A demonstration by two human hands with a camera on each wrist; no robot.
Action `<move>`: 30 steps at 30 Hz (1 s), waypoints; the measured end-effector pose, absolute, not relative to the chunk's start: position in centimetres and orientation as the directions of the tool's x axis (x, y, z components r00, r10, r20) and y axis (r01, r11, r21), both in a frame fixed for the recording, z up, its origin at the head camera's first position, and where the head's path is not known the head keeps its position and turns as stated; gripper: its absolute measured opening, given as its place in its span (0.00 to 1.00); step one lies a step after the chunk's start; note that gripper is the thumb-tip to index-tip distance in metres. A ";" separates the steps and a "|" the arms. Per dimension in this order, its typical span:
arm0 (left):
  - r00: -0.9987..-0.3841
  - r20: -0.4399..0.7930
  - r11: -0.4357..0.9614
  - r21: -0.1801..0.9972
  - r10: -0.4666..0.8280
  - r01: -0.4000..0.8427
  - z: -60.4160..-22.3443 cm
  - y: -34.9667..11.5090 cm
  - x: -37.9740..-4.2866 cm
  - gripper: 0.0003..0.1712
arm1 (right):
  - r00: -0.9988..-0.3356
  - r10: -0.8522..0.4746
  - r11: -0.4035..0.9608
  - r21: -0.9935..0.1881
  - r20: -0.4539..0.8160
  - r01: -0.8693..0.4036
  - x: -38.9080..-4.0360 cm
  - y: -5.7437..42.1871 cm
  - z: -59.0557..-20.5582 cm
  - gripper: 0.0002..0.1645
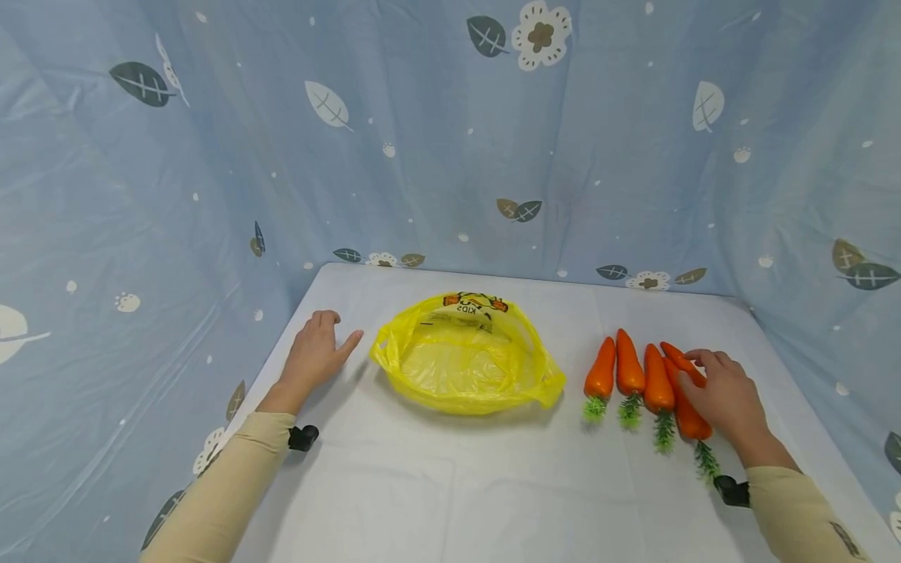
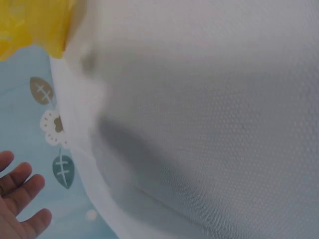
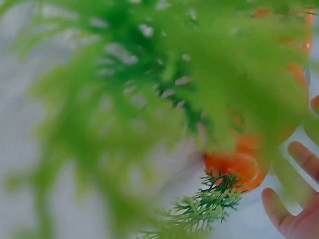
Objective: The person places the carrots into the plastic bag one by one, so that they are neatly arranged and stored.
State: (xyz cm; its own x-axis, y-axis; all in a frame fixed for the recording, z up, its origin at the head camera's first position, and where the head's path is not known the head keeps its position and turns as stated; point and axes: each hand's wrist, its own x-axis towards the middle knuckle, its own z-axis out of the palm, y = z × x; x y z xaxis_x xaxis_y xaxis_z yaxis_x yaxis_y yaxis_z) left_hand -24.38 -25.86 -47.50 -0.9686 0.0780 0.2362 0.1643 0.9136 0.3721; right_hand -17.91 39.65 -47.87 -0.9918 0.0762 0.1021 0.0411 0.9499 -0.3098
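Observation:
A yellow plastic bag (image 1: 457,395) lies spread with its mouth wide, in the middle of the white table. Left of the bag, my left hand (image 1: 314,352) hovers with thumb and fingers apart, holding nothing. The left wrist view shows its relaxed fingers (image 2: 22,186) and a corner of the yellow bag (image 2: 47,25). Several orange carrots (image 1: 659,379) with green tops lie side by side to the right. My right hand (image 1: 725,397) is over the rightmost carrot (image 1: 677,358), partly hiding it; contact is unclear. In the right wrist view, its spread fingers (image 3: 304,159) show beside blurred green leaves (image 3: 149,99).
A white cloth (image 1: 450,485) covers the table. Blue patterned curtains (image 1: 422,141) hang at the back and along both sides. A small black wrist camera (image 1: 303,438) is on the left wrist, and another camera (image 1: 732,491) on the right.

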 end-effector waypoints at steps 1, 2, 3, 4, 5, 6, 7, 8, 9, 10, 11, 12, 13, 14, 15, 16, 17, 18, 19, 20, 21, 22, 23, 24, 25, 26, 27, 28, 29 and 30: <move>-0.968 0.237 0.914 0.371 0.080 0.167 -47.5 -25.8 -24.4 0.34 | -0.992 0.076 0.949 -0.312 0.098 0.041 -17.8 39.8 -47.9 0.27; -0.967 0.240 0.914 0.368 0.083 0.170 -47.5 -25.8 -24.4 0.34 | -0.993 0.076 0.949 -0.313 0.093 0.044 -17.8 39.9 -47.9 0.27; -0.967 0.241 0.914 0.367 0.085 0.172 -47.5 -25.8 -24.3 0.34 | -0.993 0.079 0.948 -0.314 0.090 0.047 -17.7 40.0 -47.9 0.26; -0.967 0.241 0.914 0.366 0.086 0.172 -47.5 -25.7 -24.3 0.34 | -0.993 0.079 0.948 -0.316 0.089 0.048 -17.7 40.1 -47.9 0.26; -0.967 0.240 0.914 0.367 0.085 0.172 -47.5 -25.7 -24.3 0.33 | -0.993 0.081 0.948 -0.315 0.089 0.049 -17.6 40.2 -47.9 0.25; -0.968 0.238 0.914 0.368 0.085 0.170 -47.5 -25.7 -24.3 0.33 | -0.993 0.081 0.948 -0.314 0.088 0.050 -17.6 40.3 -48.0 0.25; -0.968 0.236 0.913 0.371 0.084 0.169 -47.5 -25.7 -24.3 0.33 | -0.993 0.083 0.948 -0.315 0.085 0.052 -17.5 40.5 -48.0 0.24; -0.969 0.234 0.912 0.373 0.082 0.168 -47.5 -25.7 -24.3 0.33 | -0.993 0.085 0.948 -0.315 0.083 0.055 -17.5 40.6 -48.1 0.24; -0.970 0.230 0.912 0.376 0.081 0.165 -47.6 -25.6 -24.3 0.33 | -0.993 0.086 0.947 -0.315 0.080 0.057 -17.4 40.7 -48.1 0.24; -0.971 0.225 0.910 0.380 0.080 0.163 -47.6 -25.6 -24.3 0.33 | -0.993 0.088 0.946 -0.318 0.073 0.061 -17.3 40.8 -48.2 0.24; -0.972 0.221 0.909 0.385 0.078 0.160 -47.5 -25.6 -24.3 0.33 | -0.993 0.091 0.945 -0.320 0.068 0.065 -17.2 41.0 -48.2 0.23; -0.973 0.217 0.908 0.389 0.077 0.158 -47.5 -25.5 -24.3 0.33 | -0.994 0.092 0.944 -0.322 0.064 0.067 -17.1 41.1 -48.3 0.23; -0.973 0.216 0.907 0.391 0.077 0.158 -47.5 -25.5 -24.3 0.33 | -0.994 0.094 0.943 -0.326 0.062 0.069 -17.1 41.3 -48.3 0.23; -0.974 0.212 0.905 0.394 0.077 0.157 -47.5 -25.4 -24.3 0.33 | -0.994 0.094 0.941 -0.330 0.059 0.070 -17.0 41.4 -48.4 0.22; -0.975 0.209 0.904 0.397 0.077 0.156 -47.4 -25.3 -24.3 0.34 | -0.994 0.094 0.940 -0.335 0.054 0.071 -16.9 41.5 -48.5 0.22; -0.976 0.206 0.904 0.399 0.077 0.156 -47.4 -25.3 -24.2 0.34 | -0.994 0.092 0.938 -0.340 0.053 0.069 -16.9 41.6 -48.5 0.22; -0.976 0.203 0.903 0.401 0.077 0.155 -47.5 -25.2 -24.2 0.34 | -0.995 0.087 0.938 -0.342 0.056 0.063 -16.9 41.8 -48.6 0.21; -0.976 0.201 0.901 0.404 0.079 0.156 -47.5 -25.2 -24.2 0.34 | -0.995 0.085 0.935 -0.348 0.051 0.062 -16.9 41.9 -48.6 0.21; -0.977 0.197 0.899 0.409 0.080 0.156 -47.5 -25.2 -24.2 0.34 | -0.995 0.083 0.934 -0.353 0.046 0.061 -16.8 42.0 -48.7 0.21; -0.978 0.191 0.897 0.413 0.081 0.155 -47.5 -25.1 -24.2 0.35 | -0.996 0.079 0.932 -0.358 0.042 0.059 -16.8 42.1 -48.8 0.21; -0.979 0.188 0.896 0.416 0.083 0.156 -47.5 -25.1 -24.2 0.35 | -0.996 0.077 0.931 -0.361 0.041 0.057 -16.8 42.3 -48.9 0.20; -0.979 0.184 0.894 0.419 0.084 0.156 -47.5 -25.0 -24.2 0.35 | -0.996 0.076 0.929 -0.365 0.037 0.058 -16.8 42.3 -48.9 0.20; -0.980 0.181 0.893 0.423 0.085 0.155 -47.4 -25.0 -24.2 0.34 | -0.996 0.079 0.928 -0.367 0.029 0.063 -16.8 42.4 -49.0 0.20; -0.980 0.178 0.892 0.425 0.084 0.154 -47.4 -24.9 -24.1 0.34 | -0.997 0.080 0.926 -0.372 0.018 0.068 -16.8 42.5 -48.9 0.20; -0.981 0.174 0.892 0.426 0.084 0.152 -47.4 -24.8 -24.1 0.34 | -0.997 0.080 0.925 -0.374 0.014 0.069 -16.8 42.5 -48.9 0.20; -0.982 0.171 0.893 0.425 0.084 0.150 -47.4 -24.8 -24.1 0.34 | -0.997 0.079 0.923 -0.379 0.005 0.071 -16.7 42.5 -48.9 0.20; -0.982 0.168 0.893 0.425 0.083 0.148 -47.3 -24.7 -24.1 0.34 | -0.997 0.081 0.921 -0.382 -0.005 0.077 -16.7 42.5 -48.8 0.21; -0.983 0.165 0.894 0.425 0.081 0.145 -47.3 -24.7 -24.1 0.33 | -0.997 0.080 0.919 -0.386 -0.018 0.080 -16.7 42.6 -48.8 0.21; -0.984 0.162 0.894 0.425 0.080 0.143 -47.3 -24.7 -24.1 0.33 | -0.997 0.077 0.918 -0.389 -0.028 0.082 -16.7 42.7 -48.7 0.22; -0.984 0.160 0.894 0.426 0.079 0.140 -47.3 -24.7 -24.0 0.33 | -0.996 0.074 0.916 -0.393 -0.040 0.084 -16.6 42.7 -48.7 0.23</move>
State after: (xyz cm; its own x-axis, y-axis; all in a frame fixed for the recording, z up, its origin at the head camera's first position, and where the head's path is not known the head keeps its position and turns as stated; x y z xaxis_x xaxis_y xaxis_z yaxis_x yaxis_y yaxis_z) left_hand -24.05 -24.65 -47.33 -0.9840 0.0786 0.1597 0.1405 0.8940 0.4255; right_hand -16.63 42.71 -48.72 -0.9965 0.0738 -0.0401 0.0837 0.9156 -0.3933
